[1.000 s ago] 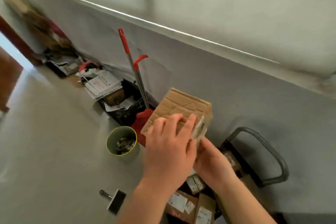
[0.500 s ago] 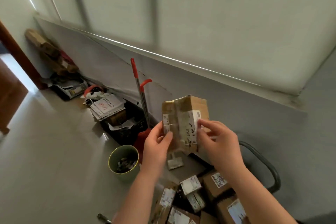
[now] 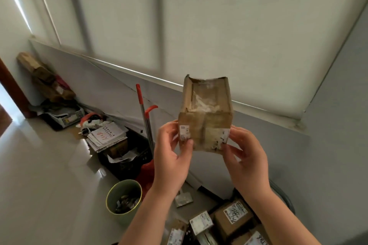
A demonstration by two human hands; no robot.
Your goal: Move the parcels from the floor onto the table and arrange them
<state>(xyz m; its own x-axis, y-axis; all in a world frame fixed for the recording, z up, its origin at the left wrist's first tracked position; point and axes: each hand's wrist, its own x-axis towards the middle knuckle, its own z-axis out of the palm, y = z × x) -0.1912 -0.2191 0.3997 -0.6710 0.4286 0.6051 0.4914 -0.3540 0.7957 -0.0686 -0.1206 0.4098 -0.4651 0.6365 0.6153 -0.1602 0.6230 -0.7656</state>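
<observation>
A worn brown cardboard parcel (image 3: 206, 113), wrapped in clear tape with white labels on its near face, is held up in the air in front of me. My left hand (image 3: 172, 157) pinches its lower left edge, thumb on the near face. My right hand (image 3: 246, 157) grips its lower right corner with curled fingers. Several more labelled parcels (image 3: 232, 218) lie in a pile on the floor at the bottom right. No table is in view.
A green bin (image 3: 123, 197) with rubbish stands on the floor at my left. Red-handled mop and dustpan (image 3: 146, 125) lean on the wall beside a black crate (image 3: 127, 159) with papers. A grey trolley handle (image 3: 286, 199) curves behind the pile. Clutter lines the far left wall.
The parcel has been lifted higher and turned so its taped end faces up. Both hands shifted to its lower corners, and my view has tilted upward.
</observation>
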